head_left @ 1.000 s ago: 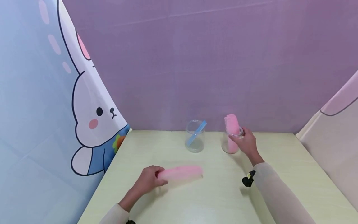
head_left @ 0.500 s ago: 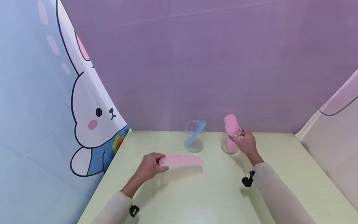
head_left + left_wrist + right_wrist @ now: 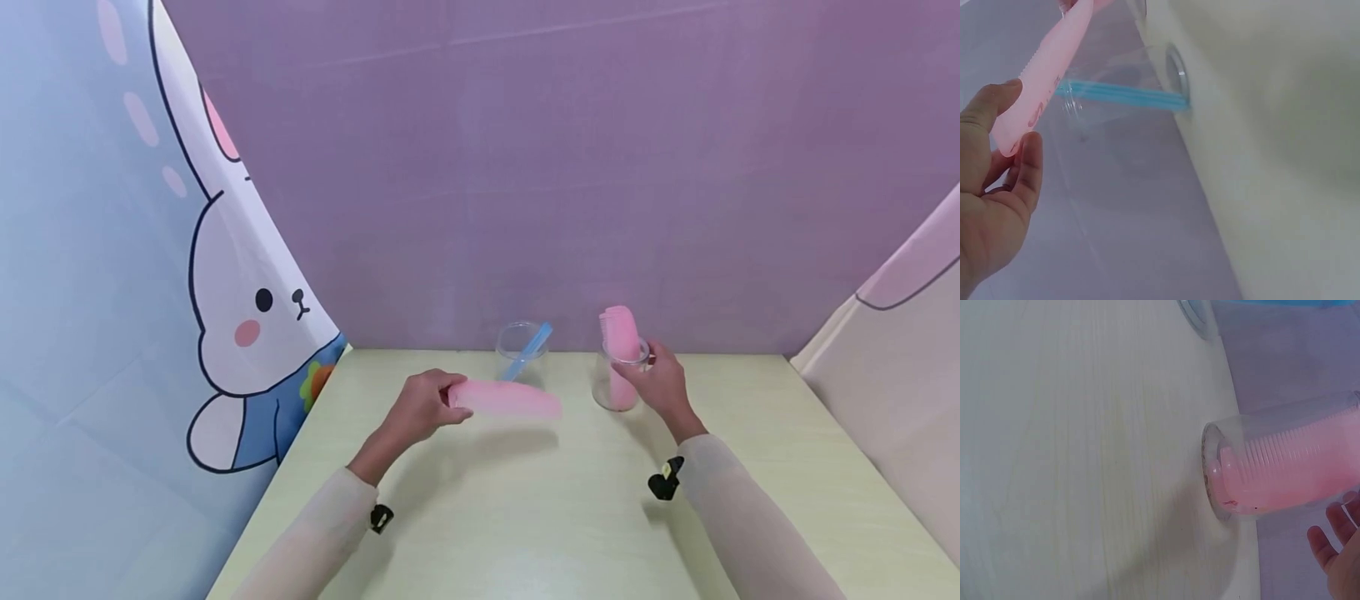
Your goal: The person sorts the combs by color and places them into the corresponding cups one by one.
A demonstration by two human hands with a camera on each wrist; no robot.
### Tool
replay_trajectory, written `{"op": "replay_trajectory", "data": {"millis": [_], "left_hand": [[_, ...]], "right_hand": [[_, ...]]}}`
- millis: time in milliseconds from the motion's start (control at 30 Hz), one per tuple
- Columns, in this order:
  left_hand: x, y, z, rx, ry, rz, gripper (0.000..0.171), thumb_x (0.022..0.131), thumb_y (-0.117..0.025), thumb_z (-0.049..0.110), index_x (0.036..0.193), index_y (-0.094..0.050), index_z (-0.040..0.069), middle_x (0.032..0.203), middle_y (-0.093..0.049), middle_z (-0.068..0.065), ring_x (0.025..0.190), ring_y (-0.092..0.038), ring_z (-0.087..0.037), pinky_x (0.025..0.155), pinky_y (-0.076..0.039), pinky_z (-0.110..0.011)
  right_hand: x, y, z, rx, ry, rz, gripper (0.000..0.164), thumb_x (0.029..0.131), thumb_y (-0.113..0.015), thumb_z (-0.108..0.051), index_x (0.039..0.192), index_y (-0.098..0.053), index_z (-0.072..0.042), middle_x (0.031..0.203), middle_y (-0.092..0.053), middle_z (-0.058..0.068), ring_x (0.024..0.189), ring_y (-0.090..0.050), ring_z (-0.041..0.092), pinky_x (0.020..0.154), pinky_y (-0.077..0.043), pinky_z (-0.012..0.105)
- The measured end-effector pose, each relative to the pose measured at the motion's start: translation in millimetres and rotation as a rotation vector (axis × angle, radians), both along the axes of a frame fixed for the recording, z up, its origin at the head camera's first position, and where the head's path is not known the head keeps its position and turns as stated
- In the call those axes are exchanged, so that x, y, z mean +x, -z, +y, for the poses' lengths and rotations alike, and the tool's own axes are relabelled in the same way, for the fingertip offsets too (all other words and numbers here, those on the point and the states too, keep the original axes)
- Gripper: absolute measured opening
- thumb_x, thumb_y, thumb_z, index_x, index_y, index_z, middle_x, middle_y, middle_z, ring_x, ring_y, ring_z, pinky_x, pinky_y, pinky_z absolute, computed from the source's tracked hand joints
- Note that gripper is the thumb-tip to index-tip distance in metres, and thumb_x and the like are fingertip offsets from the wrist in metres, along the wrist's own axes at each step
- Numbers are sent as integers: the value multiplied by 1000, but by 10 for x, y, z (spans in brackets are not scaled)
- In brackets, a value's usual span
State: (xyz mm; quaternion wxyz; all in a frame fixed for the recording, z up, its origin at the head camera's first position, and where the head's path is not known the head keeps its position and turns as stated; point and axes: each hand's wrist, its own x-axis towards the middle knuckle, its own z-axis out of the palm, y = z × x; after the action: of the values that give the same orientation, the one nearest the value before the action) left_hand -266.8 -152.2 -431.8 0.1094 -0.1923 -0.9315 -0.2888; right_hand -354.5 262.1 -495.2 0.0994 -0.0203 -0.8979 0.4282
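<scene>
My left hand (image 3: 427, 404) pinches one end of a pink comb (image 3: 510, 398) between thumb and fingers. The comb is held level above the table, in front of the left glass jar (image 3: 510, 337), and hides its lower part in the head view. A slim blue strip (image 3: 1119, 95), its kind unclear, leans inside that jar. My right hand (image 3: 663, 383) holds the right glass jar (image 3: 602, 387) at its rim. Pink combs (image 3: 1297, 465) stand in the right jar with their tops above the rim; two ends show at its bottom in the right wrist view.
Both jars stand near the back edge of the pale table (image 3: 480, 517). A purple cloth (image 3: 525, 167) hangs right behind them. At the left is a blue cloth (image 3: 75, 333) with a rabbit print, and a pale cloth (image 3: 892, 400) hangs at the right.
My left hand has carried the pink comb up and forward, away from the front of the table, and a little right toward the left jar. The right hand has stayed on its jar.
</scene>
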Motion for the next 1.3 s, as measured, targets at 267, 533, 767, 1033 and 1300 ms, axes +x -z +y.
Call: {"op": "replay_trajectory", "data": {"millis": [267,533,767,1033,1300], "left_hand": [[-249,-155,217,3,74,79,47,76,-91,21,118,-75,4,100,-75,-7,79,-60,-14,68,-52,-23],[-472,-394,434,-36,158,112,46,83,-86,22,123,-72,5,107,-74,-8,86,-61,-19,74,-54,-29],[-666,-592,675,-103,206,130,47,88,-80,26,130,-69,9,116,-74,-6,95,-63,-20,82,-56,-33],[-804,-790,1043,-193,210,155,51,91,-77,24,139,-63,9,124,-70,-10,105,-65,-23,93,-57,-35],[-957,-844,1370,-279,190,207,52,93,-76,19,141,-59,11,128,-66,-9,114,-63,-23,101,-55,-31]], "right_hand": [[-15,5,3,-4,6,-2,87,88,-73,-55,150,-42,-3,136,-55,22,116,-52,36,84,-50,42],[-1,-3,3,8,7,-7,85,90,-72,-54,149,-42,-2,137,-54,24,119,-51,38,86,-51,45],[1,18,26,17,10,-4,85,90,-72,-54,150,-41,-2,138,-53,24,119,-51,38,89,-50,48],[9,9,17,7,-4,-6,90,89,-71,-59,153,-40,-4,140,-53,22,121,-52,37,86,-51,42],[5,-3,7,0,-17,25,82,89,-74,-52,149,-44,-4,136,-56,22,116,-52,36,79,-48,34]]}}
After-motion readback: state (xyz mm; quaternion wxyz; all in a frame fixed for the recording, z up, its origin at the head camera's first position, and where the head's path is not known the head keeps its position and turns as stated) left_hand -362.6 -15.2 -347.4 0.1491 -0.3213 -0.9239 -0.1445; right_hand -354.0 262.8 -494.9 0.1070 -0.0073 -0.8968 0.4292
